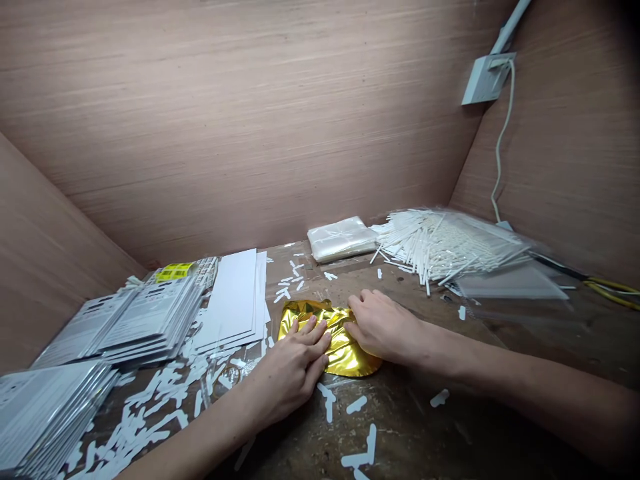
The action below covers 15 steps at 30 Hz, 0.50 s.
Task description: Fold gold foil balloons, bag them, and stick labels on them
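A crumpled piece of shiny gold foil (345,353) lies on the brown work table (450,427) in front of me. My left hand (293,370) rests flat on its left side, fingers stretched out over the foil. My right hand (383,327) presses on its right side, fingers curled down onto the foil's upper edge. Both forearms reach in from the bottom of the view.
Stacks of white and grey printed cards (135,320) and white sheets (235,300) lie at the left. A pile of white sticks (440,243) and a pack of clear bags (340,238) sit at the back. White paper scraps (150,400) litter the table. Wooden walls enclose the bench.
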Motion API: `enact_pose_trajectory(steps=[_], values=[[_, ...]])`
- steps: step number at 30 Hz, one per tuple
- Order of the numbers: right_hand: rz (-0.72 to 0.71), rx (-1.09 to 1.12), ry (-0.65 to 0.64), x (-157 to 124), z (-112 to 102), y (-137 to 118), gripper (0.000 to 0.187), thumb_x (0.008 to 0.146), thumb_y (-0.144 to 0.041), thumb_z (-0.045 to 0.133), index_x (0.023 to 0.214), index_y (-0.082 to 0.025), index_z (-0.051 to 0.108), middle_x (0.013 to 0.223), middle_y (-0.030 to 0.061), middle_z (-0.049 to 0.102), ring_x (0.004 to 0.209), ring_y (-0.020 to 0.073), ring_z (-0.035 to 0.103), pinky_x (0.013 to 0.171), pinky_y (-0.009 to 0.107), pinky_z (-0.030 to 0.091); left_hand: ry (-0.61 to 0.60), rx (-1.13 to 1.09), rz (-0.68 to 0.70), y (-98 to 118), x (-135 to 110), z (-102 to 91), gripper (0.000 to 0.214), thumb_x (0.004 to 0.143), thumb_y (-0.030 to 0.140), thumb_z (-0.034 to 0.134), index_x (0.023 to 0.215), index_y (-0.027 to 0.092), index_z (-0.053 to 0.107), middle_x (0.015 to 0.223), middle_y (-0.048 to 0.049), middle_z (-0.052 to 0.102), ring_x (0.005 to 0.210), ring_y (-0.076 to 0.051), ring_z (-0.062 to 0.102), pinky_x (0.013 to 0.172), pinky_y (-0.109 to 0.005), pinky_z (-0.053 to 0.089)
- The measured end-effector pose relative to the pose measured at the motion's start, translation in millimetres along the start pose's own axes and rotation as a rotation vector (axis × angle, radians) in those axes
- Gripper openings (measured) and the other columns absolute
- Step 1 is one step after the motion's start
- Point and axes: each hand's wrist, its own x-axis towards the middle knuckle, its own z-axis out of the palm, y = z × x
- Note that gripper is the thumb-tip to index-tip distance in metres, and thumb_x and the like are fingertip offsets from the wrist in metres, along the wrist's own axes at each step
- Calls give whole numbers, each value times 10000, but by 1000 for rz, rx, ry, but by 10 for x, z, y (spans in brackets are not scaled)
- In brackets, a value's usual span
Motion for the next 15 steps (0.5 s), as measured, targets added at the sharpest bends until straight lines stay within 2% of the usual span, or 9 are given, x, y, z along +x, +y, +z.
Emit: enact_pose_trajectory(steps=[5, 8, 12, 15], values=[[65, 61, -89, 62, 6, 68, 337, 921, -345, 571, 1088, -72, 674, 1045, 218, 723, 917, 331, 716, 718, 360, 493, -14, -29, 53, 9, -12, -54, 433, 1047, 221, 438, 1455, 280, 568, 1512, -76, 575, 1474, -262, 454, 1281, -509, 289], [73, 97, -160, 100, -10, 94, 360, 895, -394, 602, 1006, -72, 717, 938, 223, 754, 840, 329, 742, 618, 327, 468, -13, -35, 66, 7, -17, -67, 422, 1048, 218, 436, 1443, 272, 576, 1457, -83, 622, 1456, -257, 478, 1279, -511, 287], [65, 148, -203, 115, -20, 102, 333, 888, -367, 590, 903, -79, 757, 871, 237, 765, 790, 325, 743, 610, 323, 448, -11, -26, 41, 3, -27, -54, 420, 1048, 227, 440, 1444, 258, 576, 1535, -93, 550, 1496, -269, 420, 1269, -529, 292], [64, 229, -192, 110, -31, 105, 292, 890, -328, 561, 877, -103, 746, 859, 209, 765, 770, 297, 724, 622, 317, 425, 2, -3, 11, 13, -37, -14, 418, 1043, 234, 442, 1433, 252, 590, 1578, -97, 498, 1505, -281, 404, 1261, -546, 295]])
